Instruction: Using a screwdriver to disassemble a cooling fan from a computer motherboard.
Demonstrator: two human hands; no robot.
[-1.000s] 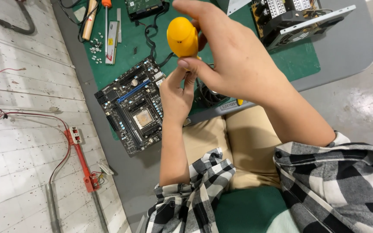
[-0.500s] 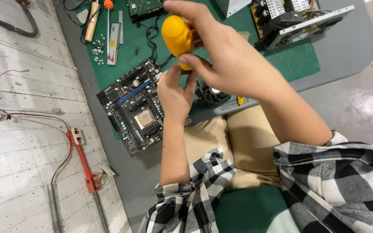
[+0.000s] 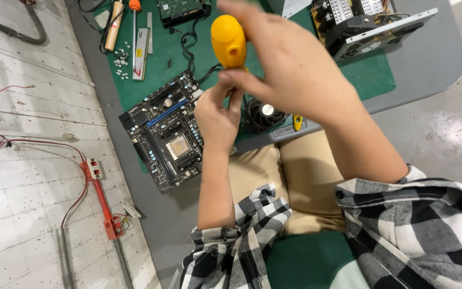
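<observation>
Gripping a yellow screwdriver handle (image 3: 229,40), the right hand (image 3: 290,69) wraps its fingers closed around it above the green mat (image 3: 188,69). Its butt end faces the camera, so the long axis runs down and away toward the table (image 3: 429,59). The left hand (image 3: 217,115) pinches something beneath it beside the circuit board (image 3: 164,136); the shaft and tip are hidden. A black fan (image 3: 263,113) sits partly covered.

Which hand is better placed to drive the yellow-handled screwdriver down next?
Probably the right hand: it already wraps the yellow screwdriver handle from above. The left hand sits lower, fingertips pinching near the shaft beside the cooler fan.
</observation>
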